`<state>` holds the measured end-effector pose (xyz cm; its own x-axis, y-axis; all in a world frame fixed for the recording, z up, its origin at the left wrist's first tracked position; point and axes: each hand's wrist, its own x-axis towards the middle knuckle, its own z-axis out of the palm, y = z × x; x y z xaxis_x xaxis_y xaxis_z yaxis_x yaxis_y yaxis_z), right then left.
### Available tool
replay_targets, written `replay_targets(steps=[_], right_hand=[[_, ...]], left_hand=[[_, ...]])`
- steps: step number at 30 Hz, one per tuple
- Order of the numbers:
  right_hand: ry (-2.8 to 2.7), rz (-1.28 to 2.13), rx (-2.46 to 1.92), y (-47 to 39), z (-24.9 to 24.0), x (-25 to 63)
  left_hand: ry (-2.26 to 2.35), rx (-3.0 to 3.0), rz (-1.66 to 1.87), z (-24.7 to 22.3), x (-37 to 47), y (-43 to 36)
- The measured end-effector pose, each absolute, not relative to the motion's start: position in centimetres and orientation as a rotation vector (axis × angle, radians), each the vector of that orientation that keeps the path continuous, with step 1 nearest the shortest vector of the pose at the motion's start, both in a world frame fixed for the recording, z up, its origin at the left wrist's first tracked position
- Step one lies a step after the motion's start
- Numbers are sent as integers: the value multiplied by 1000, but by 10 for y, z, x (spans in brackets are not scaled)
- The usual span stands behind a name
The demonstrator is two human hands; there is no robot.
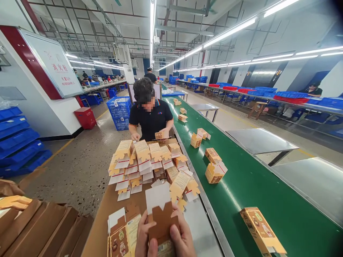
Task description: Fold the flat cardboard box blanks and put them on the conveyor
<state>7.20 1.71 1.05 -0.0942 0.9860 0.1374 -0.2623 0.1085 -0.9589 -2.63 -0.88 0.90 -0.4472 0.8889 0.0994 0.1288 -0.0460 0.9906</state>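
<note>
Both my hands hold one carton (162, 223) at the bottom centre, its brown inner flaps and a white flap standing up toward the far side. My left hand (144, 235) grips its left side, and my right hand (182, 233) wraps its right side. Flat printed cartons (119, 237) lie just left of my left hand on the brown work surface (100, 221). Beyond my hands, a pile of cartons (144, 157) with open flaps covers the far part of that surface.
A green conveyor belt (235, 192) runs along the right, carrying several cartons such as one near me (262, 228). Across the pile sits a person (150, 117) handling a carton. Brown boxes (40, 228) stand at lower left, blue crates (18, 139) above them.
</note>
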Motion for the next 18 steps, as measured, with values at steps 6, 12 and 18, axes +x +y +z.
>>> replay_targets(steps=[6, 12, 18], right_hand=[[-1137, 1252, -916, 18, 11, 76], [-1514, 1137, -1018, 27, 11, 86], [-1434, 1539, -886, 25, 9, 98]], left_hand=[[1632, 1075, 1586, 22, -17, -2], [1650, 1299, 1435, 5, -26, 1], [1735, 882, 1569, 19, -36, 19]])
